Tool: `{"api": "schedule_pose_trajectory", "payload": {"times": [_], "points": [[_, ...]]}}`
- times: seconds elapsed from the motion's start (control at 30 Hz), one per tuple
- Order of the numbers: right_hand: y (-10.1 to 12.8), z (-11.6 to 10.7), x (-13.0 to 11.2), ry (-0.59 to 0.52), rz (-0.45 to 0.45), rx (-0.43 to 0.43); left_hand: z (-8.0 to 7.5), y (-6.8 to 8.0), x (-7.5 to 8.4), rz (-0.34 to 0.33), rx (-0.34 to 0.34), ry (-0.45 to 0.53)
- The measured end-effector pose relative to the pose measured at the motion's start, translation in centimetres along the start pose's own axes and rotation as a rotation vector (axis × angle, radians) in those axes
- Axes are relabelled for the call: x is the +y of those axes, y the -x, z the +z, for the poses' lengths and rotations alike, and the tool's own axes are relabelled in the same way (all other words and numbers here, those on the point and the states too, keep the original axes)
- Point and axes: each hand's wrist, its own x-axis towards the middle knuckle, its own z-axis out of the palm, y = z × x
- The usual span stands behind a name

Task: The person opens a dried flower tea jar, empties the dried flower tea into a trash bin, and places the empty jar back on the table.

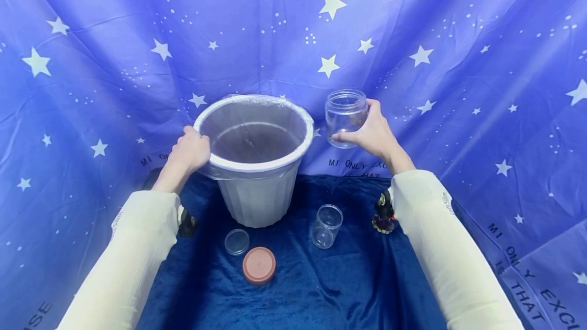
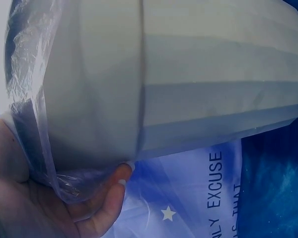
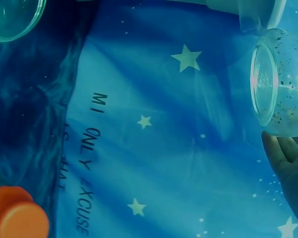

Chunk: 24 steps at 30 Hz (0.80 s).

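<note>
My left hand (image 1: 189,150) grips the rim of a white ribbed bin (image 1: 258,200) at its left side. A clear plastic bag (image 2: 30,54) lines the bin and folds over the rim; in the left wrist view my fingers curl under that edge. Up to the right of the bin, my right hand (image 1: 378,134) holds a clear, lidless jar (image 1: 346,116) with a threaded neck, upright and apart from the bin. Small dark specks show on or in this jar in the right wrist view. A second clear jar (image 1: 326,227) stands open on the cloth below.
In front of the bin lie a clear round lid (image 1: 237,242) and a reddish-brown lid (image 1: 259,265) on dark blue cloth (image 1: 293,299). A small dark figurine (image 1: 383,213) stands beside my right sleeve, another dark object (image 1: 187,223) by the left. A starry purple curtain (image 1: 257,65) hangs behind.
</note>
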Motion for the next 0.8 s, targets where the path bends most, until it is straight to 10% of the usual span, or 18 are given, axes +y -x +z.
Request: {"api": "schedule_pose_trajectory", "payload": {"times": [0.8], "points": [[0.9,2.4,4.9,-0.031,0.062,0.019,0.0,0.1,0.1,-0.008,-0.003,-0.003]]}}
